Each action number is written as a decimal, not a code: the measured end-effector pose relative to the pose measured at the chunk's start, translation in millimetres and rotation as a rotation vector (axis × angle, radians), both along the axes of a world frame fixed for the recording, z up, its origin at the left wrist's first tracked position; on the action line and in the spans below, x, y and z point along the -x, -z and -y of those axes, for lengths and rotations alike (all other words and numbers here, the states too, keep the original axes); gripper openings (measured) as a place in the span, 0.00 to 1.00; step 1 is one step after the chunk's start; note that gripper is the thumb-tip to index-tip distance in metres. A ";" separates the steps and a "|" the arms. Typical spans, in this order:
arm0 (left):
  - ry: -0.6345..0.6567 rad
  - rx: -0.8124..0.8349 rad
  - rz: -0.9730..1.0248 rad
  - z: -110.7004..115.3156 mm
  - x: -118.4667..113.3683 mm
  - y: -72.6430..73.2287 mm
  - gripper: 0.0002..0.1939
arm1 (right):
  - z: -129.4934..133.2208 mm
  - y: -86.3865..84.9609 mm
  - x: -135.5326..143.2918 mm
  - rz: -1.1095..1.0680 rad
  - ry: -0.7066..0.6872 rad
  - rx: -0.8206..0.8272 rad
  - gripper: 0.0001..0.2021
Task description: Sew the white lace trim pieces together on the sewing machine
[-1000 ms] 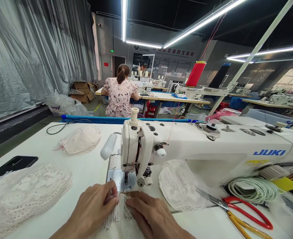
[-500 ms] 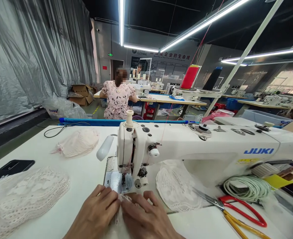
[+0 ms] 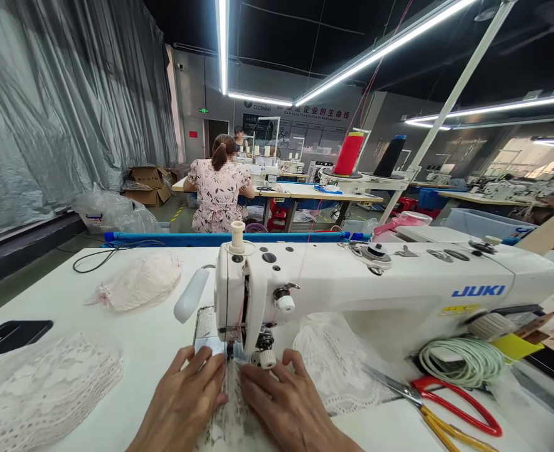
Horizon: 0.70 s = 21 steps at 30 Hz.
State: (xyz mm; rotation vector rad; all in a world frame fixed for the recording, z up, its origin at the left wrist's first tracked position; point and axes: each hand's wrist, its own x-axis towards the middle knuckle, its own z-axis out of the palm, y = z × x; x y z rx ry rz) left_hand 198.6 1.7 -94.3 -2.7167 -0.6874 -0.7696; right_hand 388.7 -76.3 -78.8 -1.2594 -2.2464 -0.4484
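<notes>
A strip of white lace (image 3: 231, 402) runs under the needle area of a white sewing machine (image 3: 352, 276). My left hand (image 3: 185, 392) presses on the lace from the left, its fingers bent and close together beside the presser foot (image 3: 230, 350). On the right side of the lace, my right hand (image 3: 288, 398) has its fingers curled onto the fabric edge. Both hands' fingertips lie near the metal needle plate (image 3: 206, 344). More white lace (image 3: 337, 364) lies beneath the machine arm, right of my right hand.
Left on the table are stacked lace pieces (image 3: 55, 383), a black phone (image 3: 13, 336) and a pale fabric piece (image 3: 140, 282). Red-and-yellow-handled scissors (image 3: 460, 402) and coiled green cord (image 3: 462, 359) lie right. A person (image 3: 218, 188) sits ahead.
Both hands and the lace have moved forward to the presser foot, and the lace now lies straighter between them. The whole view has shifted slightly.
</notes>
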 end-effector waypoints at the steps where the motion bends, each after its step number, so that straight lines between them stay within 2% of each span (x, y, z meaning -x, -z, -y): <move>1: 0.008 -0.008 -0.008 -2.5 -0.4 -0.6 0.11 | -1.1 -1.0 -0.7 0.000 0.004 0.009 0.08; 5: 0.042 -0.046 0.008 -9.8 -0.4 0.4 0.08 | -5.9 -1.0 -1.4 0.001 0.018 0.061 0.06; 9: -0.004 -0.051 0.062 -13.0 -3.3 8.7 0.13 | -10.6 4.0 -1.3 -0.027 0.037 0.076 0.08; 13: -0.011 -0.042 0.093 -2.7 -2.1 4.5 0.13 | -4.3 -5.0 -2.4 -0.018 0.030 0.138 0.10; 15: 0.034 -0.003 0.126 9.8 1.9 -3.4 0.13 | 3.5 -16.0 -3.6 -0.017 -0.045 0.218 0.11; 18: 0.194 0.147 0.148 31.2 9.2 -9.9 0.10 | 15.7 -28.8 -4.1 -0.058 -0.235 0.380 0.06; 19: 0.248 0.168 0.152 37.4 11.3 -9.0 0.10 | 19.3 -30.0 -3.2 -0.077 -0.287 0.405 0.10; 21: 0.290 0.146 0.173 46.7 14.2 -3.5 0.18 | 25.2 -27.0 0.6 -0.097 -0.340 0.394 0.16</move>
